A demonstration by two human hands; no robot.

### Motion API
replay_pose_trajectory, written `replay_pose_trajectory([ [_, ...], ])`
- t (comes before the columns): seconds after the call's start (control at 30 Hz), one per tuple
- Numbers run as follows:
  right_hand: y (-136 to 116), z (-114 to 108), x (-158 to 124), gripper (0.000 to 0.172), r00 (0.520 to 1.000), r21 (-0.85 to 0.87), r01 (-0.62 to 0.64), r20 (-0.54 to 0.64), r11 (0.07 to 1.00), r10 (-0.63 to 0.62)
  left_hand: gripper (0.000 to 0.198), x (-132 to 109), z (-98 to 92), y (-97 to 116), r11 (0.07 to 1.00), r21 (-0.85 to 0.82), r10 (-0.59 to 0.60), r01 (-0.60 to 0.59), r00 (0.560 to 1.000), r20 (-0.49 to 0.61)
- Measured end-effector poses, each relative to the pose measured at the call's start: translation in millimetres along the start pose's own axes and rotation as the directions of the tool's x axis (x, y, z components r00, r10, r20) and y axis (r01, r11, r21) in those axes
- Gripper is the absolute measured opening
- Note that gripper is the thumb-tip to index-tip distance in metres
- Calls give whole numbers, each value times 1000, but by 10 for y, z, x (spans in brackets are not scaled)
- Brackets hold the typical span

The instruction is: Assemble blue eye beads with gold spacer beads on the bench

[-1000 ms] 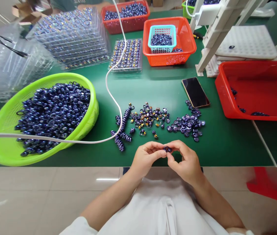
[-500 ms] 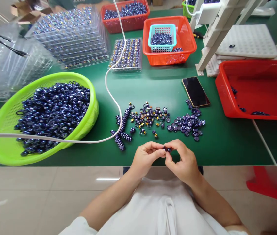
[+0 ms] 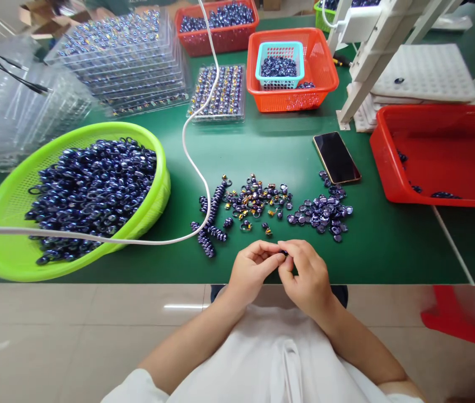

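My left hand (image 3: 251, 273) and my right hand (image 3: 308, 275) meet at the table's near edge. Between their fingertips is a small shiny dark piece (image 3: 283, 253), mostly covered, so its exact shape cannot be made out. Both hands are closed in a pinch around it. Just beyond them lie loose dark rings with gold-coloured parts (image 3: 258, 197). To the left of these, dark rings are lined up in rows (image 3: 216, 201). A heap of flat, shiny dark discs (image 3: 324, 212) lies on the right.
A lime-green basket (image 3: 163, 184) full of dark rings stands left, with a white cable (image 3: 187, 151) across it. Farther back are stacked clear trays (image 3: 174, 73) and an orange basket (image 3: 324, 61). A phone (image 3: 337, 157) and a red bin (image 3: 443, 198) are on the right.
The fingers of my right hand have moved slightly left and closed over the small dark piece, and less of it shows. My left hand has hardly moved.
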State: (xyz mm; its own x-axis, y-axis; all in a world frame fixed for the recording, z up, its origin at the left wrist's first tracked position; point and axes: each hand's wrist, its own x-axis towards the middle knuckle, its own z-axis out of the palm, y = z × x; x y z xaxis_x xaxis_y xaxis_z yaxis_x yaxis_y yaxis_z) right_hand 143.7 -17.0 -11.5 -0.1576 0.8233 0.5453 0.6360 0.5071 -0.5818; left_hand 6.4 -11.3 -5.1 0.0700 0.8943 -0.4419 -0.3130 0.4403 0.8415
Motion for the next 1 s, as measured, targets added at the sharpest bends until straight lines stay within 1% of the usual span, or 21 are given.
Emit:
replay_pose_trajectory([
  [0.17, 25, -47, 5, 43, 999, 100, -20, 49, 995, 15, 22, 25, -36, -18, 999, -34, -32, 33, 999, 8],
  [0.37, 78, -76, -28, 45, 999, 117, -30, 46, 993, 25, 25, 32, -13, 25, 993, -94, -72, 76, 996, 50],
  [0.5, 88, -59, -52, 44, 999, 92, -5, 36, 996, 2, 26, 25, -4, 52, 994, -75, -74, 79, 995, 65],
  [0.63, 98, -63, -45, 41, 996, 66, -19, 92, 998, 13, 24, 14, -12, 64, 997, -25, -66, 68, 996, 61],
  [0.8, 154, -74, -22, 35, 988, -39, -29, 151, 999, 35, 24, 21, 7, 119, 999, 44, -19, 17, 999, 43],
  [0.93, 204, -88, -13, 37, 985, -121, -22, 167, 992, 42, 23, 55, 4, 173, 998, 61, -3, 1, 1000, 29],
  [1.0, 215, -123, 2, 41, 985, -117, -28, 167, 993, 47, 23, 75, -26, 179, 998, 55, -18, 15, 999, 48],
])
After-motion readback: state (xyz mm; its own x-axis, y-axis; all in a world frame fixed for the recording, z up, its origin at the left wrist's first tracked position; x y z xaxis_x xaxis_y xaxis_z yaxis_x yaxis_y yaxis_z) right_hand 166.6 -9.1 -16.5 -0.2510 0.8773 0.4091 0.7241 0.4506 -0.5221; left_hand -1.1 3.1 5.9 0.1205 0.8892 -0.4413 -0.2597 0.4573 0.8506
